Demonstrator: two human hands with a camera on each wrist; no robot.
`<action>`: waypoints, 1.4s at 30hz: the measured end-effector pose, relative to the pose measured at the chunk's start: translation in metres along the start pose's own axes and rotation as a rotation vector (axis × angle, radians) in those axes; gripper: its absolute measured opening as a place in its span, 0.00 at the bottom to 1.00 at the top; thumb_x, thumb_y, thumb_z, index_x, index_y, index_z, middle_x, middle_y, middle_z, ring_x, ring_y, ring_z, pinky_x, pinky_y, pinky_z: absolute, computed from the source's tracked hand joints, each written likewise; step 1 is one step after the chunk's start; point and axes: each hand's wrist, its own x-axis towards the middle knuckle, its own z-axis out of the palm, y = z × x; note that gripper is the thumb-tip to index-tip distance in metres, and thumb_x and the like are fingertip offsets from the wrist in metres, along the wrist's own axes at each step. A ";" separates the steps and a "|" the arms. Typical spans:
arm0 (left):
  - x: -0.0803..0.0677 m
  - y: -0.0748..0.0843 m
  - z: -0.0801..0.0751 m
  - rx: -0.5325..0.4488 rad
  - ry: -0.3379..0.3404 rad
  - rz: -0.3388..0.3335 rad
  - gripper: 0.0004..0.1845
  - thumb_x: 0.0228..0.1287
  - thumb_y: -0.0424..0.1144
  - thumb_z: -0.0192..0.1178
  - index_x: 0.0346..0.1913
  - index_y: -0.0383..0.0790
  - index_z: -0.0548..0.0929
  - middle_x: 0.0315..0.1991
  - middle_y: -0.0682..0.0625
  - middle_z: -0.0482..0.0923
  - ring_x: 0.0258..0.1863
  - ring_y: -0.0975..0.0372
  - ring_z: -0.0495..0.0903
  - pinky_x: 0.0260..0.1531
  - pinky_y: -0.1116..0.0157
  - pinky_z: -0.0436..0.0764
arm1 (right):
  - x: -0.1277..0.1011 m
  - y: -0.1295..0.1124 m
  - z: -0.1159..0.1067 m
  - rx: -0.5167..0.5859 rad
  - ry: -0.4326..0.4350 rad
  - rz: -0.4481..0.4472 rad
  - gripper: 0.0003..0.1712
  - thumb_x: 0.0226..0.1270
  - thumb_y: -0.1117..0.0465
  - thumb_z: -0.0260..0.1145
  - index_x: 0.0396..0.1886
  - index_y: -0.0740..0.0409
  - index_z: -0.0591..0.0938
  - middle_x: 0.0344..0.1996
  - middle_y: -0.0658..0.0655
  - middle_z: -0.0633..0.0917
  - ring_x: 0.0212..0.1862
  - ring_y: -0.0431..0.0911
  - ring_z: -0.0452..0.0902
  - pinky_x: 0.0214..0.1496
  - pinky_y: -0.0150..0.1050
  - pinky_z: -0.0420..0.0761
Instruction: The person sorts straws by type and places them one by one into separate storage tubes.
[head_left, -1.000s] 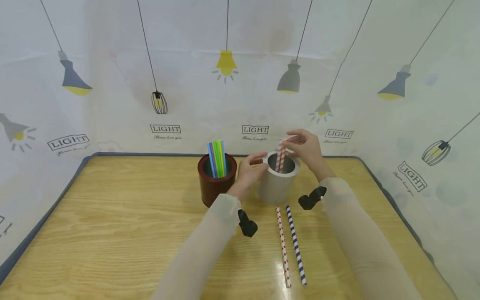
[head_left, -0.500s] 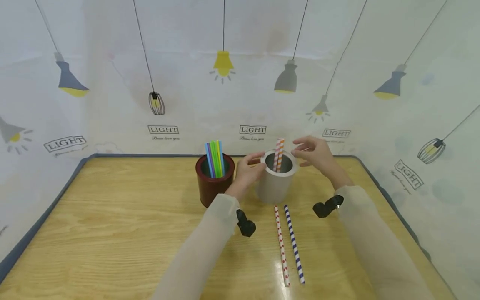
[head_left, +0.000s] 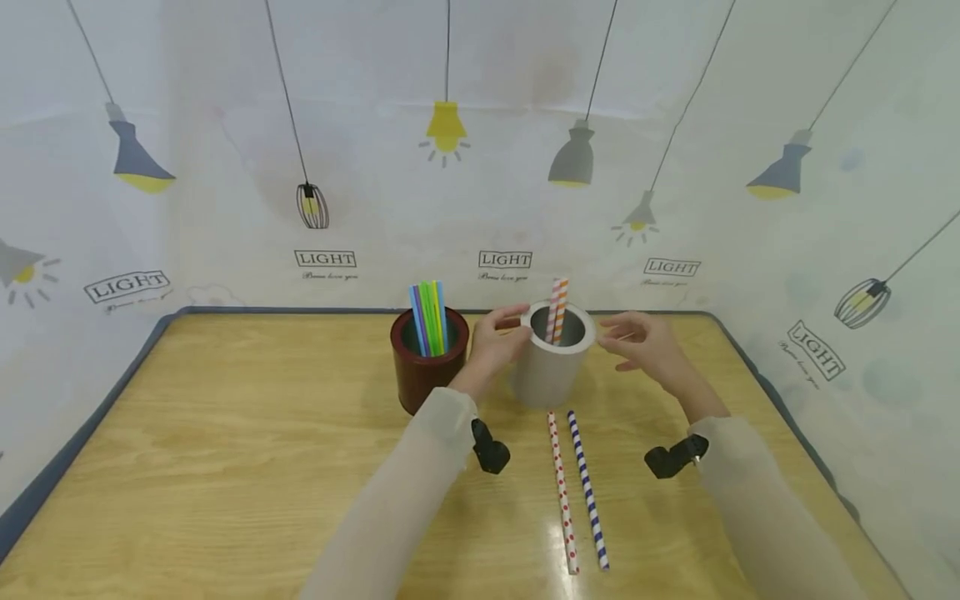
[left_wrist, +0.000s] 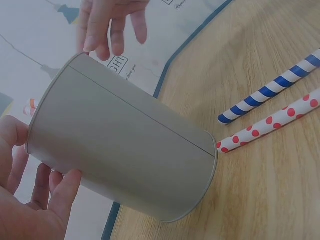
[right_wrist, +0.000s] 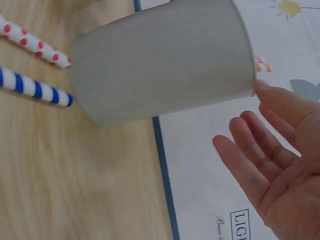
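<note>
A grey cylindrical paper cup (head_left: 553,357) stands upright on the light wooden table (head_left: 225,467), toward its far edge, with two striped paper straws, one orange and one pink (head_left: 557,308), leaning out of its mouth. The left hand (head_left: 498,340) grips the cup's left wall near the rim, thumb and fingers curled round it; the left wrist view shows the fingertips (left_wrist: 60,192) pressed to the grey wall. The right hand (head_left: 647,345) hovers just right of the cup, apart from it, its fingers loosely spread and holding nothing, the palm open toward the cup in the right wrist view (right_wrist: 272,175). Just left of the left hand stands a dark red round cup (head_left: 429,358) holding a bunch of blue, green and yellow plastic straws (head_left: 429,315); the two cups stand near each other with only the hand between. In front of the grey cup lie a white paper straw with red dots (head_left: 562,493) and a blue-and-white striped paper straw (head_left: 588,492), side by side, their far ends just short of the cup's base. Wide bare wood lies to the left and near side; a dark blue border (head_left: 82,433) rims the table against the lamp-printed white backdrop (head_left: 225,167).
</note>
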 end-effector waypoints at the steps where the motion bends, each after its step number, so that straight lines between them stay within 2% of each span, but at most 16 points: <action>1: 0.000 0.000 0.000 -0.001 0.001 0.004 0.21 0.54 0.31 0.59 0.53 0.48 0.80 0.50 0.45 0.73 0.46 0.57 0.76 0.38 0.61 0.79 | -0.001 0.004 0.001 0.003 0.016 -0.001 0.26 0.60 0.56 0.65 0.54 0.66 0.74 0.42 0.68 0.77 0.39 0.46 0.79 0.35 0.47 0.81; 4: 0.000 0.000 0.000 -0.008 0.004 0.012 0.21 0.54 0.31 0.59 0.53 0.47 0.80 0.49 0.44 0.73 0.45 0.57 0.76 0.37 0.62 0.79 | -0.006 0.014 0.005 0.009 0.031 0.020 0.26 0.60 0.56 0.65 0.54 0.67 0.75 0.42 0.67 0.77 0.42 0.53 0.78 0.34 0.46 0.81; 7: -0.001 0.000 0.000 -0.018 0.003 0.009 0.21 0.54 0.31 0.60 0.53 0.46 0.80 0.49 0.44 0.73 0.44 0.57 0.76 0.37 0.62 0.79 | -0.009 0.025 0.010 0.009 0.001 0.061 0.25 0.60 0.58 0.65 0.54 0.68 0.74 0.42 0.68 0.78 0.44 0.60 0.76 0.33 0.47 0.81; 16: -0.001 0.003 0.001 -0.011 -0.001 0.009 0.22 0.54 0.31 0.59 0.53 0.47 0.80 0.50 0.44 0.73 0.45 0.57 0.76 0.37 0.61 0.79 | -0.019 0.048 0.031 0.042 -0.139 0.169 0.23 0.61 0.65 0.62 0.54 0.72 0.72 0.39 0.66 0.77 0.38 0.53 0.77 0.33 0.50 0.81; 19: -0.002 0.004 0.001 -0.009 -0.001 0.008 0.22 0.53 0.31 0.59 0.53 0.47 0.80 0.50 0.45 0.73 0.45 0.57 0.75 0.38 0.61 0.79 | -0.023 0.055 0.038 0.062 -0.156 0.196 0.22 0.62 0.66 0.61 0.54 0.71 0.72 0.38 0.65 0.77 0.35 0.53 0.77 0.31 0.49 0.81; 30: -0.003 0.003 0.001 -0.023 0.010 0.012 0.22 0.53 0.30 0.59 0.53 0.45 0.80 0.48 0.44 0.73 0.43 0.57 0.76 0.36 0.62 0.79 | -0.037 0.069 0.063 0.104 -0.088 0.252 0.23 0.60 0.65 0.64 0.54 0.70 0.72 0.40 0.66 0.77 0.33 0.49 0.76 0.27 0.44 0.81; 37: -0.004 0.003 0.000 -0.027 0.004 0.014 0.21 0.54 0.30 0.59 0.54 0.45 0.79 0.49 0.44 0.73 0.45 0.56 0.75 0.39 0.61 0.79 | -0.043 0.071 0.074 0.127 -0.028 0.254 0.23 0.60 0.65 0.64 0.53 0.72 0.73 0.34 0.61 0.79 0.27 0.43 0.75 0.23 0.41 0.80; 42: -0.004 0.003 0.000 -0.031 0.000 0.026 0.21 0.54 0.30 0.59 0.54 0.44 0.79 0.49 0.43 0.73 0.45 0.56 0.75 0.38 0.61 0.79 | -0.044 0.073 0.079 0.113 -0.017 0.245 0.23 0.59 0.64 0.66 0.51 0.71 0.74 0.32 0.60 0.81 0.23 0.43 0.74 0.22 0.38 0.79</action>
